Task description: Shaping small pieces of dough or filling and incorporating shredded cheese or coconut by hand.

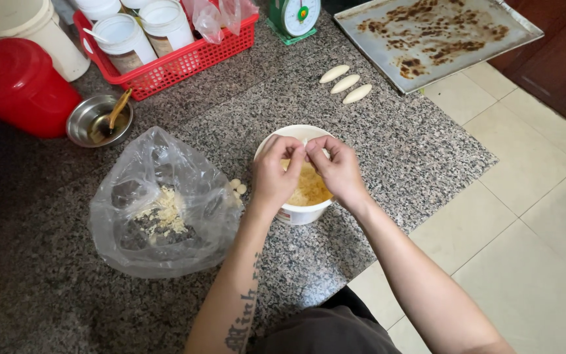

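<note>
On the granite slab (375,151), laid over pale floor tiles (532,216), everything sits low, seen from above. Largest item: scorched metal baking tray (437,36) at top right, overhanging the slab edge. Red lidded bucket (14,82) at far left, white bucket (27,29) behind it. Red plastic basket (185,56) at top centre holds white-capped jars and a crumpled plastic bag. Green kitchen scale (294,16) just right of the basket. Clear plastic bag (162,206) lies open left of centre, pale crumbly bits inside. White tub (299,174) at centre, just right of the bag, holds yellowish filling. Small steel bowl (99,120) with a spoon sits between the red bucket and the bag.

Left hand (275,174) and right hand (340,169) are both over the tub, fingertips meeting, both pinched together on a small white piece of dough (306,145) held above the tub. Dough is mostly hidden by the fingers; shape can't be told.

Three shaped oval dough pieces (345,83) lie in a diagonal row just beside the tray's near edge, well apart from the hands.
</note>
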